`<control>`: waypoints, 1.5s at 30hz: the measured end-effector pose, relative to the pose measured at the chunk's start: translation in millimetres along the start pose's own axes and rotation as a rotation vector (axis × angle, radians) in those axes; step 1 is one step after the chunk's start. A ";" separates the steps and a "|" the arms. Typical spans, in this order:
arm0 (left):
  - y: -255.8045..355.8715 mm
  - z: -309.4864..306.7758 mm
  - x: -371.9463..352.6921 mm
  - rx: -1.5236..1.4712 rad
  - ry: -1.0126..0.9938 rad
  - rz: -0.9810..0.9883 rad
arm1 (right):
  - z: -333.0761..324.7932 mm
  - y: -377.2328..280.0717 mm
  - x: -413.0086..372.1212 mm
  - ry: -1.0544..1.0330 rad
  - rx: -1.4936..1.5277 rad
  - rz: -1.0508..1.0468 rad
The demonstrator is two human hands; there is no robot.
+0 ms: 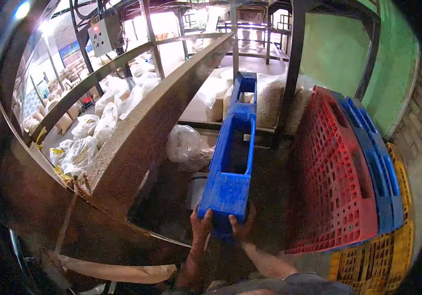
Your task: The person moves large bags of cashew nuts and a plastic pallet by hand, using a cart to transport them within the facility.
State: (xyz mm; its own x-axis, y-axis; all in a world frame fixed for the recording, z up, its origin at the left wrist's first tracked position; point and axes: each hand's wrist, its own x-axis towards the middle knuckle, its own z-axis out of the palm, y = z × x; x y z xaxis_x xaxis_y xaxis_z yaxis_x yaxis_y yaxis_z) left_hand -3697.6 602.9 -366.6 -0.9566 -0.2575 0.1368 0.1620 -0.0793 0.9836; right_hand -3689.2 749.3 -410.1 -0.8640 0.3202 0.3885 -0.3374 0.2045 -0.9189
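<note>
While both hands clamp its near end, the blue plastic pallet (233, 147) stands up on edge, long axis running straight away from the person toward the grain sacks (270, 98); left hand (202, 227) fingers curl round the left corner, right hand (243, 227) wraps the right one, both equally close; a red pallet (329, 177) leans just off to the right.

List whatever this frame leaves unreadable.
Head view only:
- Left hand and right hand: part of each grip hidden behind the blue pallet they hold.
- Yellow pallet: mostly covered by the red pallet, cut by the dark lens rim.
- Switch box: markings too small, washed by glare.
- Floor under the held pallet: too dark.
</note>
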 end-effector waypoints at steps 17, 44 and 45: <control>-5.5 2.4 -5.0 0.102 0.515 -0.089 | -28.7 16.5 34.6 -0.637 -0.054 0.016; -108.6 54.7 -420.9 0.035 0.642 -0.598 | -134.0 107.0 0.0 -0.990 -0.413 -0.228; -91.5 69.9 -456.8 0.096 0.847 -0.738 | -146.0 115.9 -13.4 -1.101 -0.453 -0.180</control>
State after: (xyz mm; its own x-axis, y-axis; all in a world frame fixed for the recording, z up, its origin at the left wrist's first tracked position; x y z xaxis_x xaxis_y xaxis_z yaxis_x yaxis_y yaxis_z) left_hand -3292.4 795.1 -510.9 -0.3318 -0.7518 -0.5699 -0.4291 -0.4177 0.8009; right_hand -3662.2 903.8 -511.8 -0.7480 -0.6626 0.0385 -0.5146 0.5423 -0.6641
